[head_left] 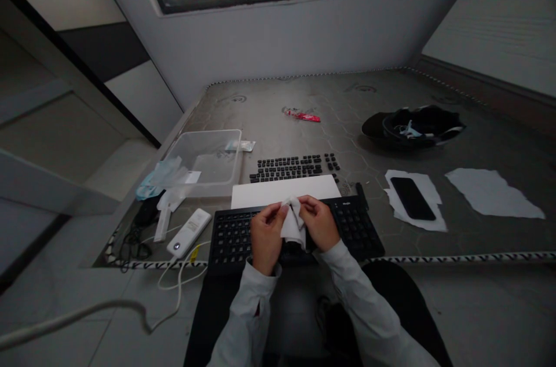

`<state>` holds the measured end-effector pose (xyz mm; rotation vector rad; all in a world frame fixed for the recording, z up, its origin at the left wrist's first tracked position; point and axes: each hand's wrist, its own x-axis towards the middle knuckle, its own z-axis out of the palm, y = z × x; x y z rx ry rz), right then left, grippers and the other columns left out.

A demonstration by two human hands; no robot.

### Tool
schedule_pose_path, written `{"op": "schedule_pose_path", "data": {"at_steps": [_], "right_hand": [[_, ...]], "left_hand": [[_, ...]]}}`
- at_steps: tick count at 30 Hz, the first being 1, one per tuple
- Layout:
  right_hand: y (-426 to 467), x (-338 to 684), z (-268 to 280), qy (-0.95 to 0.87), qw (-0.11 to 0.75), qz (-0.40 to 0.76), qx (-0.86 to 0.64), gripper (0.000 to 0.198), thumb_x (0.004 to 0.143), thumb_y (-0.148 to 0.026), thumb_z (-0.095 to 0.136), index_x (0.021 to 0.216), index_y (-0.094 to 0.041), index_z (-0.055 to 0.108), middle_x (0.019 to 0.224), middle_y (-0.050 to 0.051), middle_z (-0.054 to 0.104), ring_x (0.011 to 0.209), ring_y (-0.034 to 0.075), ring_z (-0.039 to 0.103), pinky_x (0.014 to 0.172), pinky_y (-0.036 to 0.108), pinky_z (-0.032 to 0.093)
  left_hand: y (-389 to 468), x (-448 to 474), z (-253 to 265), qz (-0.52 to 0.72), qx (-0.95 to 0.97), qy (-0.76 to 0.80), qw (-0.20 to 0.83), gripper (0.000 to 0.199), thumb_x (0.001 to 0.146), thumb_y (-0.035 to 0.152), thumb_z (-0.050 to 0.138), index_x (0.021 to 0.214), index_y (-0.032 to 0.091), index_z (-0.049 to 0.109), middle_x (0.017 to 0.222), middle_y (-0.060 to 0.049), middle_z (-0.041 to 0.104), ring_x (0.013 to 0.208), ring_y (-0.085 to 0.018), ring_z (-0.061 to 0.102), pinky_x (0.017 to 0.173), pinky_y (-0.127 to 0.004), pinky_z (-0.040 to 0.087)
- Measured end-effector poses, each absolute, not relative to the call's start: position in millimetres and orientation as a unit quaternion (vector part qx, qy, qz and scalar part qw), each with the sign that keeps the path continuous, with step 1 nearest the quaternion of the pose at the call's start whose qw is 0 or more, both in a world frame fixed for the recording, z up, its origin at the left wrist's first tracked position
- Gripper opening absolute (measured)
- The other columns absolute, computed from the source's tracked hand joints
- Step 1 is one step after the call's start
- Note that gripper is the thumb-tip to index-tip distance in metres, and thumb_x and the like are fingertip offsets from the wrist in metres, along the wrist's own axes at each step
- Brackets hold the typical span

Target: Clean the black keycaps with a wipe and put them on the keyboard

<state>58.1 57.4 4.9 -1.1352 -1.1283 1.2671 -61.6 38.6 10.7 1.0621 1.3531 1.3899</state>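
Both my hands pinch a crumpled white cloth or tissue [294, 230] above a black keyboard [232, 239]. My left hand [266, 237] is closed on its left side, fingertips bent inward. From the other side my right hand [320, 225] grips it, close to the left fingertips. Whether anything small is wrapped inside the white piece is hidden. Just behind the keyboard lies a blank white sheet [284, 192]. Beyond that sheet, rows of loose black keycaps [290, 168] are laid out in keyboard order.
At the left stand a clear plastic bin [208, 136] and a white power strip [189, 234] with its cable. To the right, a black phone [412, 199] rests on white paper beside another paper piece [493, 193]. A black cap [412, 128] and red wrapper [304, 116] lie farther back.
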Motion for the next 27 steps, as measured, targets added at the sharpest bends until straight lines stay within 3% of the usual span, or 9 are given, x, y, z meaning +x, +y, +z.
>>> {"op": "schedule_pose_path", "data": {"at_steps": [6,10,14,19,27], "right_hand": [[61,63,-2,-0.421,0.513,0.605,-0.441,0.015,0.068,-0.028,0.063,0.079,-0.017,0.062,0.066,0.000,0.067,0.058,0.013,0.059,0.053,0.020,0.042],[62,64,-2,-0.401,0.519,0.601,-0.457,0.018,0.067,-0.028,0.064,0.080,-0.016,0.062,0.066,0.000,0.067,0.059,0.013,0.060,0.053,0.020,0.042],[61,62,0,-0.393,0.524,0.587,-0.477,0.022,0.066,-0.030,0.066,0.082,-0.015,0.061,0.065,0.001,0.068,0.057,0.013,0.059,0.054,0.021,0.043],[58,63,5,-0.419,0.501,0.579,-0.488,0.020,0.065,-0.031,0.066,0.075,-0.015,0.060,0.061,0.000,0.066,0.051,0.012,0.056,0.050,0.020,0.040],[59,67,4,-0.415,0.486,0.614,-0.463,0.021,0.066,-0.034,0.065,0.074,-0.015,0.059,0.058,-0.001,0.063,0.051,0.012,0.054,0.050,0.021,0.039]], "left_hand": [[39,-66,18,0.543,0.471,0.544,0.433,0.025,0.078,0.034,0.058,0.091,0.014,0.067,0.086,-0.007,0.070,0.077,-0.017,0.063,0.068,-0.026,0.048],[38,-73,22,0.534,0.511,0.590,0.325,0.024,0.081,0.033,0.055,0.096,0.018,0.066,0.092,-0.006,0.068,0.077,-0.015,0.061,0.067,-0.025,0.046],[34,-72,28,0.501,0.588,0.592,0.231,0.016,0.079,0.031,0.058,0.085,0.020,0.068,0.086,-0.004,0.065,0.070,-0.013,0.057,0.064,-0.024,0.045],[33,-66,27,0.475,0.627,0.576,0.223,0.019,0.074,0.031,0.063,0.089,0.020,0.067,0.085,-0.003,0.065,0.059,-0.011,0.054,0.060,-0.024,0.046],[32,-70,29,0.449,0.656,0.561,0.230,0.019,0.076,0.029,0.062,0.093,0.021,0.067,0.086,-0.002,0.067,0.059,-0.010,0.056,0.063,-0.024,0.047]]}}
